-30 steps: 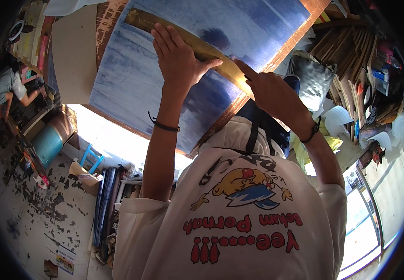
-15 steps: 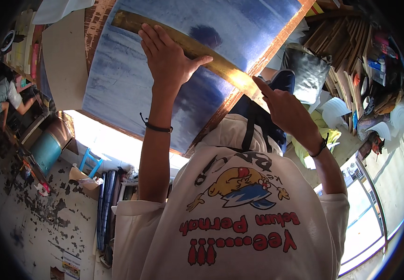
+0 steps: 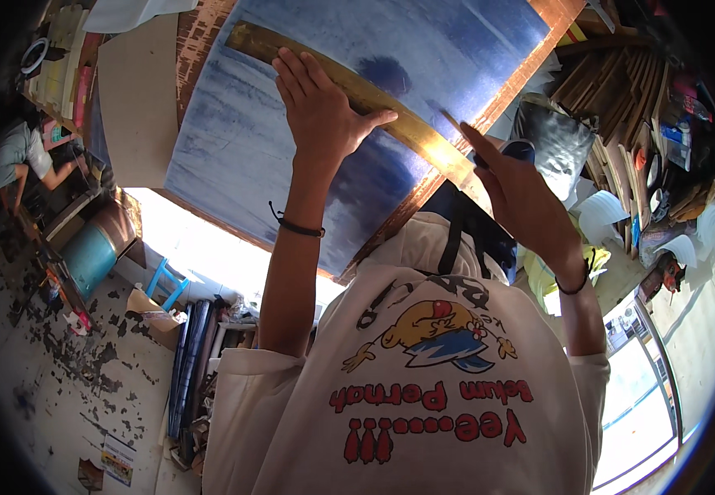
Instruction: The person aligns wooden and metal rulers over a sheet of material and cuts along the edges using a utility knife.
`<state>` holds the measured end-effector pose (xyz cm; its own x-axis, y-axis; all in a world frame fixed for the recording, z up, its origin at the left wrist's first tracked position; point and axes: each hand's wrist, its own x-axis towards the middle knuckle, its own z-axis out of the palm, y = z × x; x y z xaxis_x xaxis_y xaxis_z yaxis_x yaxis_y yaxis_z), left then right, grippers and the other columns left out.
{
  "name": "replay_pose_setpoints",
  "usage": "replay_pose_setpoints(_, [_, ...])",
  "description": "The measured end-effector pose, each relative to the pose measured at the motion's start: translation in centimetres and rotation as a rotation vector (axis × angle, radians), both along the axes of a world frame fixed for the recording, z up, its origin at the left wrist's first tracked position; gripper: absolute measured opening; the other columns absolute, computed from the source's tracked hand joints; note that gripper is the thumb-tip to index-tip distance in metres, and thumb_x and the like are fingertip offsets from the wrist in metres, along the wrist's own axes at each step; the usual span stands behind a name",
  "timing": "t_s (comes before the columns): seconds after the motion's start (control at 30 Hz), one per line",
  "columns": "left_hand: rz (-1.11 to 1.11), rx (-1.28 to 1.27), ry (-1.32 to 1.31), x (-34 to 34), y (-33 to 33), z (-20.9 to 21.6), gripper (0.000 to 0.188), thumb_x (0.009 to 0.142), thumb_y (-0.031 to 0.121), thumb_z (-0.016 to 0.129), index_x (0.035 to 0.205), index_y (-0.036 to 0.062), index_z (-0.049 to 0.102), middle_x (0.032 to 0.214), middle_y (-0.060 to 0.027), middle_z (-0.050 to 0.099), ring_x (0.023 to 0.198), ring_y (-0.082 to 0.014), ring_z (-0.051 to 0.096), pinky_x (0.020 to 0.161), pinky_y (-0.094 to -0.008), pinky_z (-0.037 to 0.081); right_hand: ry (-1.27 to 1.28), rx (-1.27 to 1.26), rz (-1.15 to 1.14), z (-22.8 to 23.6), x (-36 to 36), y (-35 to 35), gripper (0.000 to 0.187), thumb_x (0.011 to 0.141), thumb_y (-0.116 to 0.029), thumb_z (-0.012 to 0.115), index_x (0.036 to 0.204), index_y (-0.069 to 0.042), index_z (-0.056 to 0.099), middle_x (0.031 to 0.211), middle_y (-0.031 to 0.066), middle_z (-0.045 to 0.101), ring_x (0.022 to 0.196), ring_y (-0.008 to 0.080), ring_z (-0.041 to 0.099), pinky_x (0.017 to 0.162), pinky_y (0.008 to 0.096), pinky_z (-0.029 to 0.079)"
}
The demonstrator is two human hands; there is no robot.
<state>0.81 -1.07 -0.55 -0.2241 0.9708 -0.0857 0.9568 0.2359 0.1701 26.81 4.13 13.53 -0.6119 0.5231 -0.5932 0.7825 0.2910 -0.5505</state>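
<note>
A long brass-coloured straightedge lies slantwise across a glossy blue sheet on a wooden-edged table. My left hand rests flat on the straightedge, fingers stretched out together and thumb spread along it to the right. Closed round a slim, pointed tool, my right hand is just beyond the right part of the straightedge, over the sheet's near right side. Only the tool's thin tip shows past my fingers, so its exact kind is unclear. Whether the tip touches the sheet cannot be told.
A worn wooden edge borders the blue sheet. Grey board lies at its left. Stacked wooden strips and a dark shiny bag stand to the right. Another person crouches at far left, near a blue-green drum.
My right hand has moved away from the straightedge's right end, and the tool's tip now shows past its fingers. My left hand stays on the straightedge; the whole view has shifted slightly.
</note>
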Motion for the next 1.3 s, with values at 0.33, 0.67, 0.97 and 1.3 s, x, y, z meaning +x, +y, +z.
replay_pose_setpoints(0.33, [-0.023, -0.007, 0.044, 0.4, 0.6, 0.5, 0.150, 0.055, 0.083, 0.077, 0.149, -0.0179, 0.018, 0.155, -0.0450, 0.009, 0.149, -0.0550, 0.010, 0.122, -0.0554, 0.017, 0.197, 0.460, 0.234, -8.4, -17.3, 6.1, 0.048, 0.094, -0.011, 0.061, 0.140, -0.001, 0.050, 0.094, 0.0212, 0.071, 0.064, 0.0270, 0.069, 0.057, 0.0350, 0.060])
replay_pose_setpoints(0.67, [0.004, -0.049, -0.027, 0.5, 0.7, 1.1, 0.148, 0.056, 0.079, 0.079, 0.154, -0.0104, 0.014, 0.156, -0.0433, 0.009, 0.150, -0.0537, 0.009, 0.123, -0.0549, 0.015, 0.275, 0.486, 0.276, -11.4, -19.6, 6.9, 0.034, 0.094, -0.016, 0.061, 0.122, 0.003, 0.066, 0.130, 0.0249, 0.059, 0.063, 0.0298, 0.069, 0.058, 0.0359, 0.061])
replay_pose_setpoints(0.97, [-0.048, -0.006, 0.062, 0.1, 0.3, -0.4, 0.142, 0.058, 0.075, 0.082, 0.158, -0.0001, 0.015, 0.158, -0.0392, 0.011, 0.149, -0.0541, 0.010, 0.122, -0.0572, 0.016, 0.326, 0.169, 0.045, -9.7, -20.8, 6.6, 0.050, 0.106, -0.031, 0.041, 0.153, -0.013, 0.036, 0.070, 0.0227, 0.067, 0.062, 0.0374, 0.069, 0.061, 0.0477, 0.058])
replay_pose_setpoints(1.3, [-0.068, 0.033, 0.084, 0.1, -0.1, -0.2, 0.134, 0.064, 0.077, 0.076, 0.156, -0.0034, 0.020, 0.156, -0.0416, 0.013, 0.148, -0.0551, 0.013, 0.121, -0.0564, 0.019, 0.207, 0.171, 0.067, -7.0, -18.7, 5.9, 0.041, 0.102, -0.027, 0.048, 0.139, -0.009, 0.047, 0.078, 0.0217, 0.070, 0.073, 0.0376, 0.073, 0.065, 0.0459, 0.060])
